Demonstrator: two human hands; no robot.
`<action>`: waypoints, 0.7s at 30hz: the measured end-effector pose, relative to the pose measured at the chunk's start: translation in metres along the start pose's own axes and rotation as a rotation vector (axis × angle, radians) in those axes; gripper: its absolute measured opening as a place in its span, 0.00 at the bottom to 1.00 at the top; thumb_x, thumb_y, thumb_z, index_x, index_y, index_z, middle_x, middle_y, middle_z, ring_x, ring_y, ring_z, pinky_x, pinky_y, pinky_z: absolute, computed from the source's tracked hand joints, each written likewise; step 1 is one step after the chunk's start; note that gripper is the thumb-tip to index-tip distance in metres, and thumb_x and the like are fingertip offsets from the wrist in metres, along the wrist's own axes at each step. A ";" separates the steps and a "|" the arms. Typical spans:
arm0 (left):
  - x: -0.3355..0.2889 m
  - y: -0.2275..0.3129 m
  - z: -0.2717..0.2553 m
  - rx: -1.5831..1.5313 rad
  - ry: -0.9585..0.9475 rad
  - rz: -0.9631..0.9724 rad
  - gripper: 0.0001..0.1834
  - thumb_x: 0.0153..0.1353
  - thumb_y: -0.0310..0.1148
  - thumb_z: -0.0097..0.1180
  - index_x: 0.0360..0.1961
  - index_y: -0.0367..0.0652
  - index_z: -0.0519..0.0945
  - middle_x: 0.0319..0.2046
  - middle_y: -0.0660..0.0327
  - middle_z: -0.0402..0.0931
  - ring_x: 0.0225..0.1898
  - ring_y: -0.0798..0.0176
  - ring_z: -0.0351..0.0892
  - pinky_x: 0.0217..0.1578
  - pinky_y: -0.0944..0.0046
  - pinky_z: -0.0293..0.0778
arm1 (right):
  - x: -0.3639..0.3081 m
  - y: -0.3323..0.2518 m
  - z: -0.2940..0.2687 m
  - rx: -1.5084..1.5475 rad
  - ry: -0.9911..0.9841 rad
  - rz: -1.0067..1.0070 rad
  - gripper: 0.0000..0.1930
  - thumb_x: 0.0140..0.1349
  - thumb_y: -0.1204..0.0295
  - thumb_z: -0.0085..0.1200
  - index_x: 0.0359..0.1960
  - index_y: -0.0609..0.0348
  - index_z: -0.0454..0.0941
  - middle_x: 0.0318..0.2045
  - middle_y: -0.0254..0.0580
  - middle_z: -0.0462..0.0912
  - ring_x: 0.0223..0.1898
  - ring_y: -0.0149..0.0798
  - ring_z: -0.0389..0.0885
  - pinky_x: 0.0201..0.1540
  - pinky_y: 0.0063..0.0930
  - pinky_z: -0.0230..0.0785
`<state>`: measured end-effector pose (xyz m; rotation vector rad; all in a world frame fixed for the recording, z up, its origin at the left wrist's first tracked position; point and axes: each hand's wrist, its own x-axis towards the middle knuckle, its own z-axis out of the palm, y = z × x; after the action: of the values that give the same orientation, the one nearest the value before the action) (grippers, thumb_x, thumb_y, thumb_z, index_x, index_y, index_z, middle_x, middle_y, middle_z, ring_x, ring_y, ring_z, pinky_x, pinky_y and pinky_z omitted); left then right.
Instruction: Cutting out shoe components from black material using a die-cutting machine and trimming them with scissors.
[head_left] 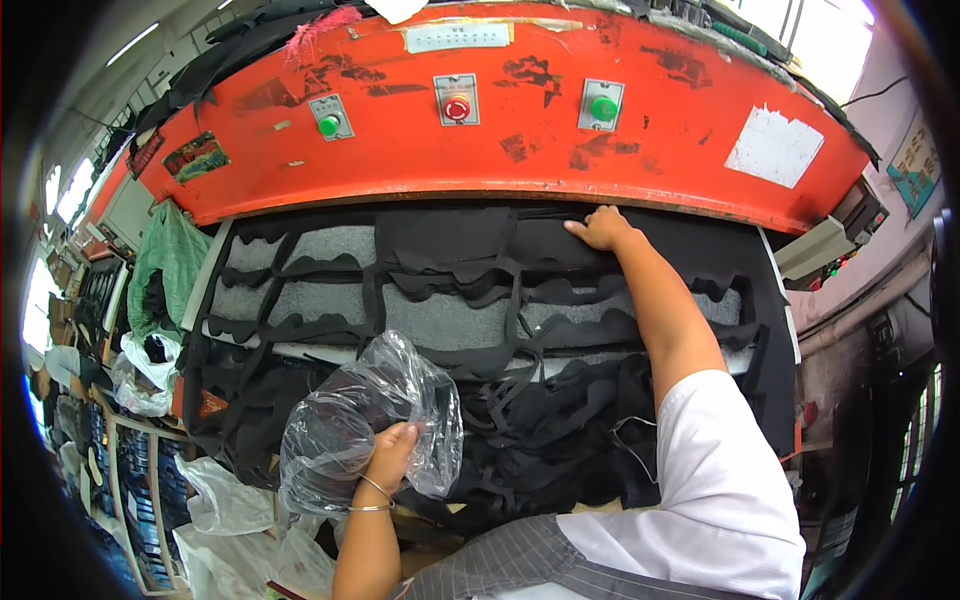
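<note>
My left hand (pixel 394 455), with a bangle at the wrist, is closed on a crumpled clear plastic bag (pixel 437 400) in front of me. Dark material shows through the film; whether it lies inside or behind, I cannot tell. At the far side, my right hand (pixel 604 230) reaches to the black fabric (pixel 560 242) just below the red machine. Its fingers curl onto the fabric at the back and the thumb points left; the fingertips are partly hidden. Between the hands, the black sheet has large cut-out openings showing a grey fuzzy layer (pixel 450 318).
A red machine beam (pixel 390 140) spans the back, carrying a red button (pixel 456 107) and green buttons (pixel 603 108). Tangled black scrap strips (pixel 560 410) hang along the near edge. A green sack (pixel 165 262) and white plastic bags (pixel 228 500) stand at left.
</note>
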<state>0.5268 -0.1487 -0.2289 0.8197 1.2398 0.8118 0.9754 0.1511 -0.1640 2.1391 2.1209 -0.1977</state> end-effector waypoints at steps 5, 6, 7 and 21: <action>-0.004 -0.008 -0.001 -0.044 -0.014 0.005 0.16 0.68 0.39 0.52 0.45 0.36 0.79 0.32 0.69 0.77 0.30 0.77 0.70 0.34 0.74 0.68 | -0.014 -0.002 -0.037 0.224 -0.295 -0.052 0.49 0.45 0.41 0.64 0.58 0.73 0.68 0.59 0.63 0.69 0.62 0.54 0.68 0.64 0.38 0.60; -0.004 -0.006 0.003 -0.054 -0.015 0.013 0.16 0.68 0.39 0.52 0.45 0.36 0.79 0.32 0.69 0.77 0.30 0.77 0.70 0.34 0.74 0.68 | -0.025 -0.004 -0.048 0.205 -0.304 -0.067 0.47 0.44 0.46 0.67 0.58 0.72 0.69 0.59 0.61 0.70 0.62 0.53 0.68 0.64 0.39 0.60; -0.007 0.000 0.010 -0.091 -0.032 0.027 0.16 0.68 0.39 0.52 0.45 0.36 0.79 0.33 0.68 0.77 0.31 0.76 0.71 0.34 0.73 0.68 | -0.037 -0.013 -0.061 0.194 -0.300 -0.070 0.47 0.44 0.46 0.67 0.58 0.72 0.69 0.59 0.61 0.70 0.62 0.53 0.68 0.64 0.39 0.60; -0.003 -0.005 0.006 -0.190 -0.047 0.009 0.14 0.69 0.40 0.50 0.43 0.39 0.79 0.29 0.71 0.76 0.29 0.79 0.70 0.32 0.73 0.68 | -0.160 -0.279 -0.115 0.368 0.053 -0.809 0.22 0.52 0.58 0.64 0.42 0.62 0.79 0.42 0.58 0.80 0.50 0.56 0.76 0.51 0.45 0.70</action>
<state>0.5324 -0.1545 -0.2313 0.6871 1.1002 0.8980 0.6956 0.0163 -0.0207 1.2771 3.0521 -0.6438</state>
